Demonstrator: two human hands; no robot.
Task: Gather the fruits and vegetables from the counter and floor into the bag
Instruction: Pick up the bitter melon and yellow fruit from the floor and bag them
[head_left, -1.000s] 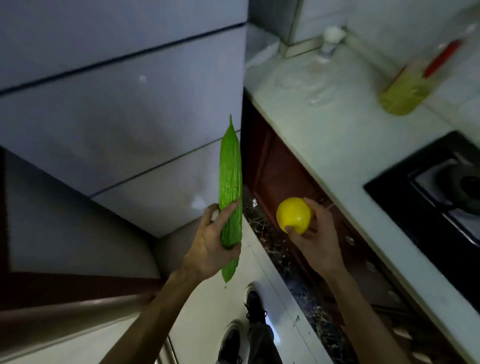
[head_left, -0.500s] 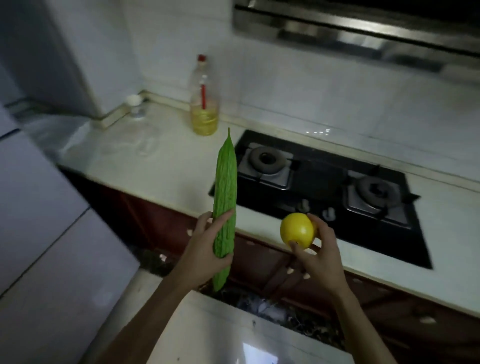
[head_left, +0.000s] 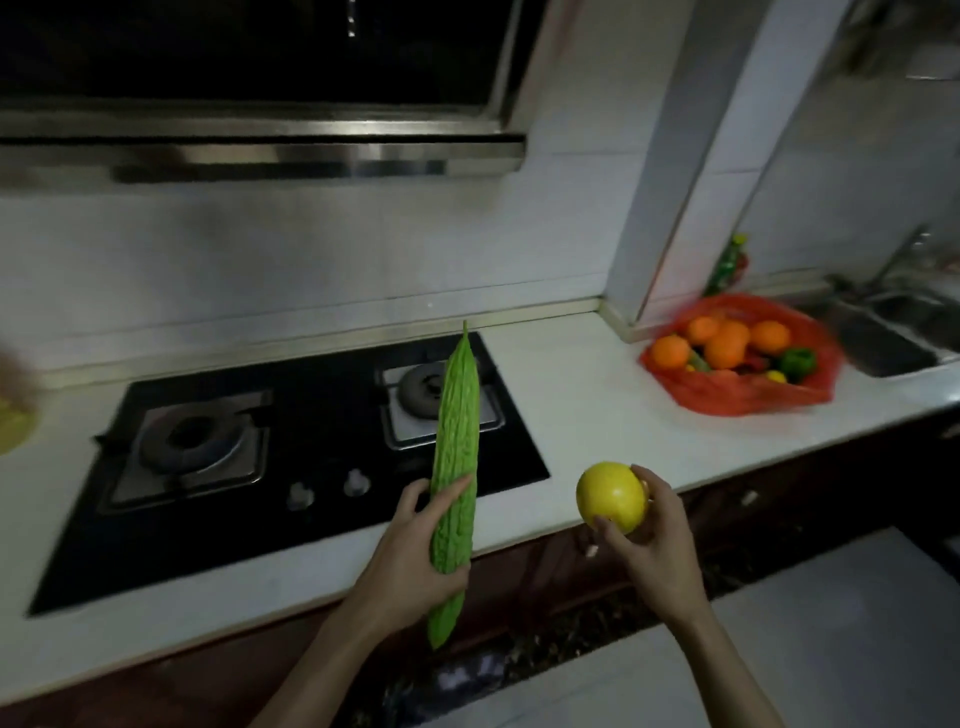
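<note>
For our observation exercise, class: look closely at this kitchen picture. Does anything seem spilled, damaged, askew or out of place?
Nothing stands out. The red bag sits open on the counter with oranges inside and nothing spilled around it. The left hand grips a green gourd upright, and the right hand holds a yellow fruit. Both look whole.

Left hand (head_left: 410, 561) at front right corner of hob (head_left: 322, 395), fingers wrapped round bitter gourd (head_left: 457, 457), held upright. Right hand (head_left: 657, 545) right of hob, fingertips cupping yellow fruit (head_left: 613, 497). Both forearms bare, extended forward.
</note>
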